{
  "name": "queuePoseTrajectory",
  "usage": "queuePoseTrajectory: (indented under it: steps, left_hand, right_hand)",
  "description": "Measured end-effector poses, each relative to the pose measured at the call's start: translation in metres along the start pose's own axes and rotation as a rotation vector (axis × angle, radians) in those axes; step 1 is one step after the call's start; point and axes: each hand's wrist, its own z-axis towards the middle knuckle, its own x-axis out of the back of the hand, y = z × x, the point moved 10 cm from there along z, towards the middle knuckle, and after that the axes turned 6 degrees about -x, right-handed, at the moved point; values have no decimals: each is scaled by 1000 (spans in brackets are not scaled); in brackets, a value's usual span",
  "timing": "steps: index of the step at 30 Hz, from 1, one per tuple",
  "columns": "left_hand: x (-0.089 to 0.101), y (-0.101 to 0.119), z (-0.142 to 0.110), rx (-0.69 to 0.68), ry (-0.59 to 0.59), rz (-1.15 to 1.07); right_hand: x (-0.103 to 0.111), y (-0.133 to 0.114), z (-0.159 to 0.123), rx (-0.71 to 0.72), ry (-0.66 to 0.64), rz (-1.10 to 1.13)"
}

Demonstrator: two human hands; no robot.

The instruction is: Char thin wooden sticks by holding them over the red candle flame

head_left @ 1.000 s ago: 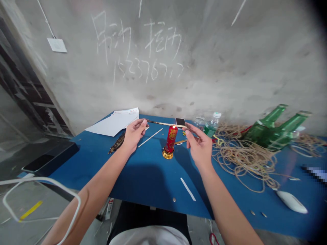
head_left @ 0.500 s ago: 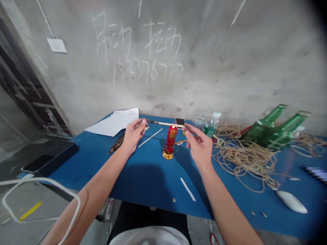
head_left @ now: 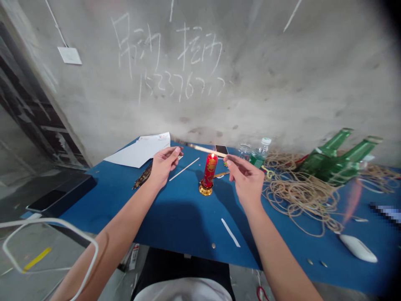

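A red candle [head_left: 210,170] burns upright in a gold holder [head_left: 205,190] on the blue table. My right hand [head_left: 247,177] pinches the right end of a thin wooden stick [head_left: 205,149]. The stick slants over the candle top, close to the flame, and its far left end is blackened and blurred. Left of the candle, my left hand [head_left: 164,167] is closed, thumb against fingers. A pale tip shows beside those fingertips; whether they grip it is unclear. Between hand and candle a second thin stick [head_left: 184,169] lies on the table. A dark bundle [head_left: 143,175] is partly hidden by my left hand.
White paper [head_left: 138,152] lies at the back left, a black box [head_left: 62,192] at the left edge. Tangled cord [head_left: 300,200], green bottles [head_left: 347,161] and a clear bottle [head_left: 260,154] stand or lie right. A white strip [head_left: 230,233] and white mouse-shaped object [head_left: 358,247] are nearer.
The stick's blackened left end has swung upward, away from my left fingertips. My right hand has shifted slightly right; my left hand has barely moved.
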Motion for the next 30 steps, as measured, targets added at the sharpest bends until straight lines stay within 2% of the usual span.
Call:
queuePoseTrajectory:
  steps: [4, 9, 11, 14, 17, 19, 21, 24, 28, 30]
  left_hand:
    - [8, 6, 4, -10, 68, -47]
    - [49, 18, 13, -56, 327, -105]
    - [64, 21, 16, -76, 391, -81]
    - [76, 20, 19, -87, 409, -20]
    - [78, 14, 19, -57, 396, 45]
    - [74, 10, 19, -34, 365, 80]
    - [64, 11, 20, -35, 287, 96]
    - [40, 13, 21, -54, 95, 62]
    - [1, 6, 10, 10, -197, -30]
    - [-14, 3, 3, 23, -286, -59]
  right_hand:
    - [-1, -2, -1, -3, -5, -46]
    - [-4, -8, -5, 21, -26, -93]
    - [-4, -9, -6, 24, -26, -95]
    - [-3, -10, -6, 27, -18, -80]
    - [-2, -9, -6, 31, -10, -68]
    - [-2, -8, -5, 30, -9, -75]
    - [-2, -7, -5, 28, -9, -79]
    - [-1, -5, -5, 18, -6, -65]
    - [-3, -2, -5, -10, -10, -39]
    - [-5, -2, -6, -17, -23, -30]
